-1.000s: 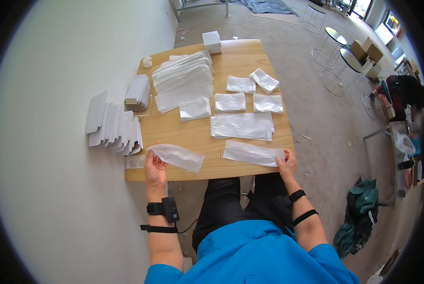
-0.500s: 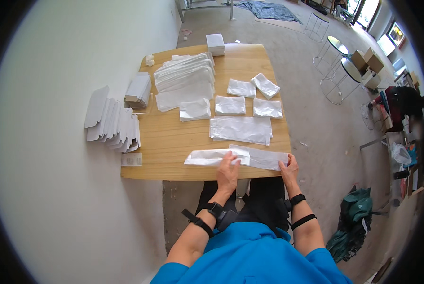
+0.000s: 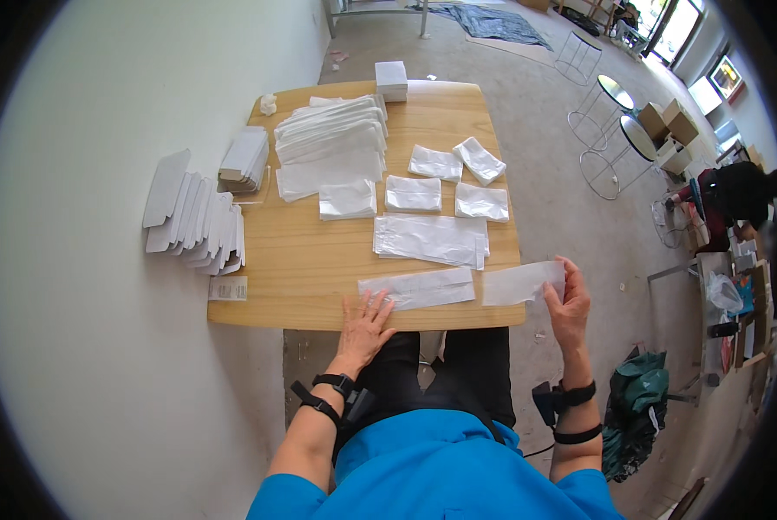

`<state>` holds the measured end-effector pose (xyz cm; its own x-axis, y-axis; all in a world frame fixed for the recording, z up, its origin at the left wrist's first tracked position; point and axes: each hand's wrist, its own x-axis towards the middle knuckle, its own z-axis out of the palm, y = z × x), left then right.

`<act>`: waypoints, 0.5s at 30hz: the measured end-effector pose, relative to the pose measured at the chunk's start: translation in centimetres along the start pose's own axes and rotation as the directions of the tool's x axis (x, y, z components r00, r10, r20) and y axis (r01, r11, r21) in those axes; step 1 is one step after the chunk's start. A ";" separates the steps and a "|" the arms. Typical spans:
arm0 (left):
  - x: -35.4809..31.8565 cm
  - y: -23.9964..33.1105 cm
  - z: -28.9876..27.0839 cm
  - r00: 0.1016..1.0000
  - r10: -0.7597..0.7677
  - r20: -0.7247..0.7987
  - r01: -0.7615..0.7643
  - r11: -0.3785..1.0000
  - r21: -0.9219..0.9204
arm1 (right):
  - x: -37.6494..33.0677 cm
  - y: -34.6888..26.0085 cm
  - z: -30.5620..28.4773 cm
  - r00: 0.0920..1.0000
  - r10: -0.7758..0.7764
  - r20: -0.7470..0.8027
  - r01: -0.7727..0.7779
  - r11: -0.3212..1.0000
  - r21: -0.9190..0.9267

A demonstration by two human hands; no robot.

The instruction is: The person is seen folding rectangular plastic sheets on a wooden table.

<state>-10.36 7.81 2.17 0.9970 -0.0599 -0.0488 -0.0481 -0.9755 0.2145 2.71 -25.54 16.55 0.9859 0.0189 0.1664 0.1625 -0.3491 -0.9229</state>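
My left hand (image 3: 365,328) lies flat at the table's near edge, fingers spread, its fingertips on the left end of a long white plastic-looking strip (image 3: 427,289). Out past the table's right edge, my right hand (image 3: 569,303) pinches the right end of a thin translucent strip (image 3: 512,284) between thumb and fingers. A narrow gap separates the two strips. Just beyond lies a stack of flat white strips (image 3: 427,240). Farther back are several folded white bundles, among them one bundle (image 3: 413,193) in the middle.
A large fanned pile of white sheets (image 3: 332,143) covers the far left. White card stacks (image 3: 245,159) and leaning card pieces (image 3: 189,217) stand along the left wall. At the back is a white block (image 3: 391,80). Another person (image 3: 735,195) is at the far right.
My right hand has moved right, drawing the translucent strip away from the white one. My left hand has shifted left and down and now lies flat with fingers spread.
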 end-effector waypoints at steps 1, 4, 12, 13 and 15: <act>-0.3 -0.7 -0.1 1.000 0.024 0.005 -0.024 0.999 0.026 | 0.3 -2.0 0.0 0.998 -0.021 0.052 0.019 0.999 0.039; -0.5 -0.4 -2.0 1.000 0.018 -0.009 -0.018 1.000 0.003 | 0.5 -6.2 0.3 0.988 -0.050 0.146 0.029 0.989 0.142; 3.2 8.6 -5.6 0.959 -0.121 0.255 0.203 -0.333 -0.921 | -0.1 -12.0 1.9 0.925 -0.060 0.374 -0.153 0.844 0.515; 3.3 8.5 -5.1 0.934 0.136 0.330 0.345 -0.576 -0.741 | 0.1 -11.7 1.8 0.930 -0.053 0.363 -0.165 0.823 0.543; 3.0 8.5 -4.5 0.864 0.396 0.309 0.502 -0.717 -0.483 | 0.3 -10.4 1.3 0.935 -0.046 0.352 -0.175 0.802 0.571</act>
<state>-7.51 0.27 8.26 0.8241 -0.5039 -0.2587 0.5640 0.7719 0.2933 1.39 -20.66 25.72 0.9285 0.3634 0.0763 -0.0192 0.2522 -0.9675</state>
